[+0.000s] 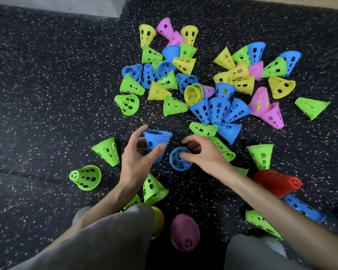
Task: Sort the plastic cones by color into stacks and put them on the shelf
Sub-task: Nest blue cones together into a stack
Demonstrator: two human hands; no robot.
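Many perforated plastic cones in green, blue, yellow and pink lie scattered on the speckled black floor. My left hand (137, 162) holds a blue cone (157, 142) wide end up, thumb on its near side. My right hand (201, 154) pinches the rim of a second blue cone (179, 159) that lies on the floor with its opening facing me. A cluster of blue cones (219, 112) lies just beyond my hands. A red cone stack (277, 182) lies on its side at the right. No shelf is in view.
Green cones lie around my hands, one at the left (86, 177) and one at the right (261, 155). A pink cone (184, 231) and a yellow cone (157, 221) sit between my knees. A pale wall base (76, 4) runs along the top left.
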